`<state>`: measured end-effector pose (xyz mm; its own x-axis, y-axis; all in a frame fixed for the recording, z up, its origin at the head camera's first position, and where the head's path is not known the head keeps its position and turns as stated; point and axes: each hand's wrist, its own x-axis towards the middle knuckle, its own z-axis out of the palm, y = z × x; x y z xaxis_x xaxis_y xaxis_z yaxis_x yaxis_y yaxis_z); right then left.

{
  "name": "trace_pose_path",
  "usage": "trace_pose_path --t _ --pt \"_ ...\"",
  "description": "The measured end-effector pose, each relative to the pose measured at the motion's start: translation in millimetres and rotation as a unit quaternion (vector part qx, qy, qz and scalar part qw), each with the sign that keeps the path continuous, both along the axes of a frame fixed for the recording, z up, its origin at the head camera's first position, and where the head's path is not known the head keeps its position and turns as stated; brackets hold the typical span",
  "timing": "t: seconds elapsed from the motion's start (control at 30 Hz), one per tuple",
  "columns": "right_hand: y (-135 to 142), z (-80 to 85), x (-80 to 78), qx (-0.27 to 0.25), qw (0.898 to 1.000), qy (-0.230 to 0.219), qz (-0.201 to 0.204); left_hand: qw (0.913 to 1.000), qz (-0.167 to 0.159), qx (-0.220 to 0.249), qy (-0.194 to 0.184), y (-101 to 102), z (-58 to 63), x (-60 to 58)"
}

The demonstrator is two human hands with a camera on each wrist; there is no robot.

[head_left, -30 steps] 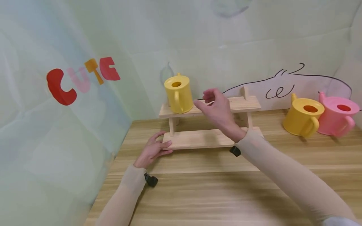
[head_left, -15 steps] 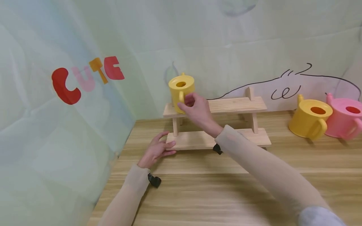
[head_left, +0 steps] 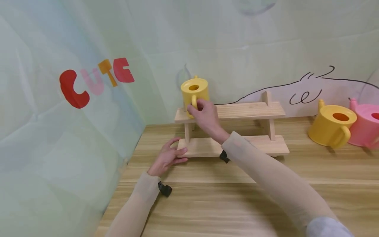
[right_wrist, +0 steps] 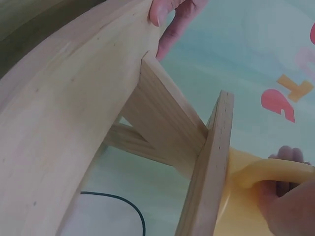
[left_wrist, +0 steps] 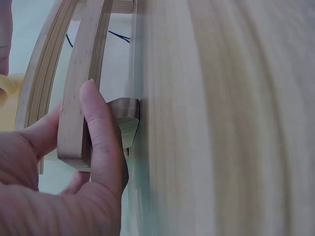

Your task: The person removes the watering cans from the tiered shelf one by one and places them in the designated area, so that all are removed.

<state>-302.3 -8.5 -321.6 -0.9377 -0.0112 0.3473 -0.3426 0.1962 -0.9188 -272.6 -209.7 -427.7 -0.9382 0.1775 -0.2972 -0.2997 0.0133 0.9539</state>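
Shelf point(head_left: 270, 128), wooden, two-tier. Yellow can point(head_left: 187, 96): upper board point(head_left: 248, 110), shelf's ten o'clock. Right hand point(head_left: 206, 118), can's five o'clock: pinching its handle point(head_left: 194, 99); a second ago, apart from it. Left hand point(head_left: 166, 157), shelf's eight o'clock: gripping lower board point(head_left: 202, 147), unchanged.

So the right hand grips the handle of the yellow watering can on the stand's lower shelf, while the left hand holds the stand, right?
Wrong shelf: the head view shows the yellow watering can on the upper shelf. The rest is right: right hand on its handle, left hand holding the wooden stand.
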Motion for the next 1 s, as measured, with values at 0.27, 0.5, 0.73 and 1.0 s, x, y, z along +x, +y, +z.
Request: trace_pose_path --t 0.27,0.5,0.73,1.0 --pt "-1.1 -3.6 -1.2 -0.065 0.998 -0.021 -0.010 1.0000 -0.005 0.003 -0.001 2.4 0.8 0.4" --pt "-1.2 -3.0 -1.0 -0.064 0.997 -0.010 -0.044 1.0000 0.000 0.004 -0.002 1.1 -0.2 -0.1" --pt "2.8 -1.3 -1.8 -0.069 0.994 -0.002 -0.085 1.0000 0.002 0.002 -0.003 0.0 0.7 0.7" --pt "9.3 -1.5 -2.6 -0.067 0.991 0.017 -0.111 1.0000 0.005 0.004 -0.003 -0.3 0.8 1.4"
